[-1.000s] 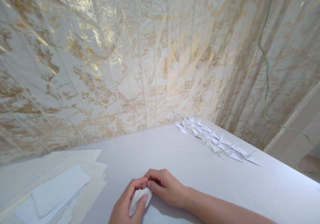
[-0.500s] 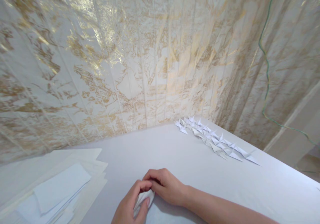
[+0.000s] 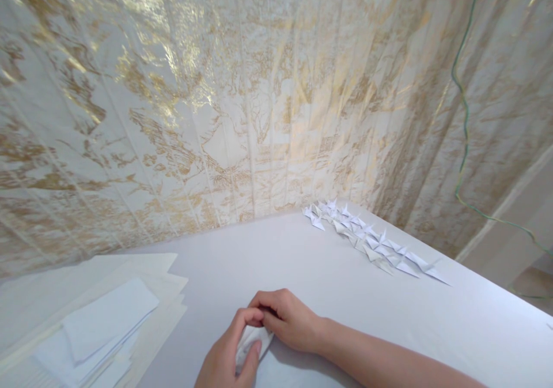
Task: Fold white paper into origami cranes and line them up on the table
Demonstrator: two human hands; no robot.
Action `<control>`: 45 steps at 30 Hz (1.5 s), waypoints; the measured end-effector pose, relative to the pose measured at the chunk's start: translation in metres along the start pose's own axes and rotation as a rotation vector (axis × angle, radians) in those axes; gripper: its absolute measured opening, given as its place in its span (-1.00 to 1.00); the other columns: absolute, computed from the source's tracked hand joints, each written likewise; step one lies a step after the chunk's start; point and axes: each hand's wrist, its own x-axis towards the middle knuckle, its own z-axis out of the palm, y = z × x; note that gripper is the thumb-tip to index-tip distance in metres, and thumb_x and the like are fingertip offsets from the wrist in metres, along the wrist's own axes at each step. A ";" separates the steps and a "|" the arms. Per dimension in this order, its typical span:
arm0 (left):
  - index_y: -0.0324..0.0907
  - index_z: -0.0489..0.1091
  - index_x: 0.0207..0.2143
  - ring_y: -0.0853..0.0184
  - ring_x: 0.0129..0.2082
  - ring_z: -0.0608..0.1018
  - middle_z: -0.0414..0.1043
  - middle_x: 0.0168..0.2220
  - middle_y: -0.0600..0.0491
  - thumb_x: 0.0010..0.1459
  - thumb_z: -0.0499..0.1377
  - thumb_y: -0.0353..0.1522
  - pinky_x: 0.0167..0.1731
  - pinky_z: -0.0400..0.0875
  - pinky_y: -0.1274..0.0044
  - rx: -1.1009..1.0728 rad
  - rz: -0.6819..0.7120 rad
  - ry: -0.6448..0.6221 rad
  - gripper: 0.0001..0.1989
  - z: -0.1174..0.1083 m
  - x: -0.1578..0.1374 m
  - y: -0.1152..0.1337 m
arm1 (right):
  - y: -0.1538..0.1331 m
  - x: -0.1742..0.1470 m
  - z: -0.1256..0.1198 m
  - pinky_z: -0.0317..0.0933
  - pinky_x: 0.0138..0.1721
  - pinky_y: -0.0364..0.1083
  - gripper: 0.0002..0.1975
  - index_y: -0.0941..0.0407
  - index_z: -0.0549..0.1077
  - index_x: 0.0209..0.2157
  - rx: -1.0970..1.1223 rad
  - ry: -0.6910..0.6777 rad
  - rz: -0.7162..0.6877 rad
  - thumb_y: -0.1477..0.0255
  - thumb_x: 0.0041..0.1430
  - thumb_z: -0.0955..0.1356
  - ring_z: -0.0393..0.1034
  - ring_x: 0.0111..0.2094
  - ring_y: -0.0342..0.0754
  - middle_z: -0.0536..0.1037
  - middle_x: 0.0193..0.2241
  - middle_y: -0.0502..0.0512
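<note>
A small folded piece of white paper [image 3: 251, 342] is held low over the table, at the bottom middle of the view. My left hand [image 3: 231, 347] wraps round it from the left, thumb on the near face and index finger along the top. At its upper right corner my right hand [image 3: 287, 321] pinches the paper, its fingers curled and their tips meeting those of the left hand. The pinched tip is hidden behind the fingers.
Several white origami cranes [image 3: 371, 238] stand in rows along the table's right back edge. On the left lie stacked paper sheets [image 3: 162, 272] with smaller cut pieces [image 3: 110, 316] on top. A gold-patterned curtain [image 3: 242, 117] hangs behind the white table [image 3: 242, 255]; a green cord [image 3: 464, 140] dangles at right.
The folded paper shows a little more of its face between my hands, and the left fingers have shifted slightly. Both hands keep their hold.
</note>
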 end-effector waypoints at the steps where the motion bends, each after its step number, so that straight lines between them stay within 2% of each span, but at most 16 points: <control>1: -0.06 0.35 -0.18 0.23 -0.17 0.58 0.57 -0.21 0.03 0.13 0.02 -0.28 -0.15 0.38 0.50 0.000 0.001 -0.001 -0.78 0.000 0.000 0.000 | 0.000 0.000 0.000 0.13 -0.38 -0.24 -0.71 0.17 0.51 -0.33 -0.005 -0.001 -0.003 0.65 -0.01 0.20 0.26 -0.46 -0.17 0.44 -0.50 -0.04; 15: -0.06 0.36 -0.21 0.22 -0.20 0.60 0.59 -0.24 0.07 0.12 0.02 -0.25 -0.20 0.40 0.54 0.028 -0.012 -0.002 -0.78 -0.001 0.000 0.005 | -0.001 0.000 0.000 0.14 -0.36 -0.23 -0.74 0.14 0.49 -0.35 -0.075 -0.036 0.023 0.62 0.02 0.21 0.26 -0.45 -0.14 0.44 -0.50 -0.04; 28: -0.06 0.33 -0.19 0.23 -0.26 0.59 0.56 -0.26 0.08 0.15 -0.01 -0.25 -0.25 0.37 0.55 0.037 -0.041 -0.047 -0.78 -0.002 -0.001 0.008 | -0.005 0.000 -0.002 0.05 -0.43 -0.24 -0.83 0.13 0.36 -0.45 -0.100 -0.056 -0.008 0.63 0.00 0.20 0.18 -0.51 -0.19 0.32 -0.55 -0.08; 36: -0.05 0.31 -0.19 0.24 -0.30 0.59 0.55 -0.31 0.11 0.16 -0.02 -0.24 -0.27 0.36 0.56 0.055 -0.064 -0.079 -0.79 -0.002 -0.001 0.008 | -0.004 -0.001 -0.003 0.03 -0.44 -0.24 -0.83 0.12 0.36 -0.44 -0.121 -0.066 0.000 0.63 0.01 0.21 0.16 -0.52 -0.19 0.30 -0.56 -0.10; 45: -0.05 0.29 -0.18 0.24 -0.28 0.59 0.55 -0.27 0.11 0.16 -0.02 -0.25 -0.25 0.36 0.54 0.059 -0.060 -0.076 -0.79 -0.001 -0.001 0.006 | -0.003 0.000 -0.003 0.04 -0.42 -0.24 -0.83 0.13 0.36 -0.43 -0.118 -0.071 -0.023 0.65 0.00 0.21 0.18 -0.51 -0.20 0.31 -0.54 -0.09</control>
